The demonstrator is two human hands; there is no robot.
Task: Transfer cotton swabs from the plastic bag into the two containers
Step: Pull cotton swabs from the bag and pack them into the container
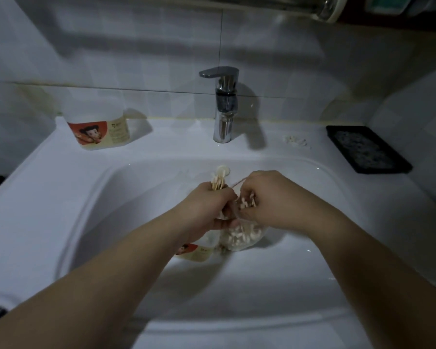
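Seen from the head camera, both bare forearms reach over the white ceramic sink basin [86, 197], in front of the chrome single-lever faucet [224, 107]. The left hand [209, 210] is closed in a fist around a bunch of wooden-stemmed cotton swabs [42, 180] whose white tips stick up above the knuckles. Just beside it, the right hand [272, 197] has its fingers curled into the mouth of a clear plastic bag [239, 235] of loose swabs, pinching at a few; the bag hangs below both hands inside the basin. A container with a red cartoon label [193, 251] peeks out under the left wrist. A second, matching translucent container [98, 129] stands on the rim left of the faucet. Right of the faucet lie a few white scraps [295, 141] and, farther out, a black rectangular tray [368, 148].
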